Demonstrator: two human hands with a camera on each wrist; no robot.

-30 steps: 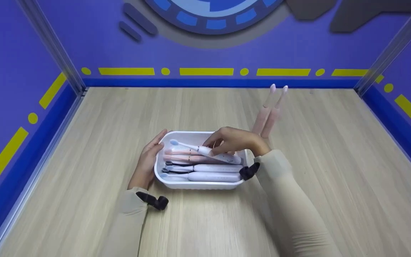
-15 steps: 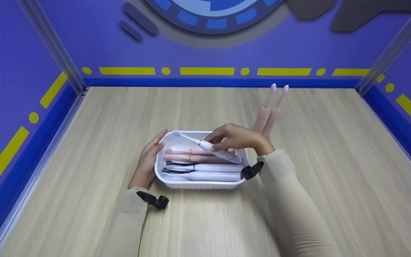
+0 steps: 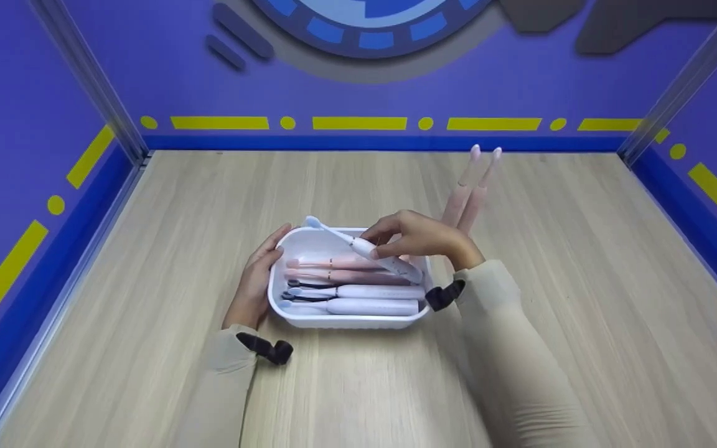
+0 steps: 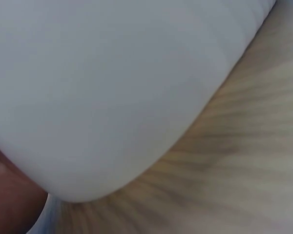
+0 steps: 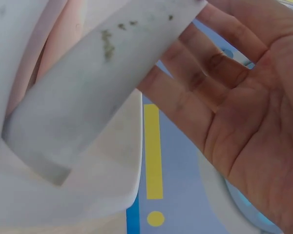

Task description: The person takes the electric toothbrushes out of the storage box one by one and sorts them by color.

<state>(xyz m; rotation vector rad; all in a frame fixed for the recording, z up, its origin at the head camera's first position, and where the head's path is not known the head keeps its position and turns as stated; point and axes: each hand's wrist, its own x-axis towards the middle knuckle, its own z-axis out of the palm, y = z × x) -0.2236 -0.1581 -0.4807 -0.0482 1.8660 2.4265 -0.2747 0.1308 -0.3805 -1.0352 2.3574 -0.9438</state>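
A white plastic bin (image 3: 352,322) stands on the table with electric toothbrushes lying in it. My left hand (image 3: 251,283) grips the bin's left end, its thumb at the rim; in the left wrist view the bin wall (image 4: 112,97) fills most of the picture. Between thumb and fingers, my right hand (image 3: 424,236) pinches a white electric toothbrush (image 3: 389,261). That brush slants, with its pale blue head above the back rim and its handle end low inside the bin. In the right wrist view the handle (image 5: 83,97) shows dark markings near the palm (image 5: 263,126).
In the bin lie pink toothbrushes (image 3: 358,277), white ones (image 3: 374,307) in front, and black brush heads (image 3: 296,297). Two pink toothbrushes (image 3: 465,196) lie on the table (image 3: 209,205) beyond my right hand. Blue panels (image 3: 358,93) wall the back and sides.
My right hand has risen slightly up and to the right. The pinched toothbrush has tilted more steeply, its head moving from inside the bin to above the back rim. My left hand stays put.
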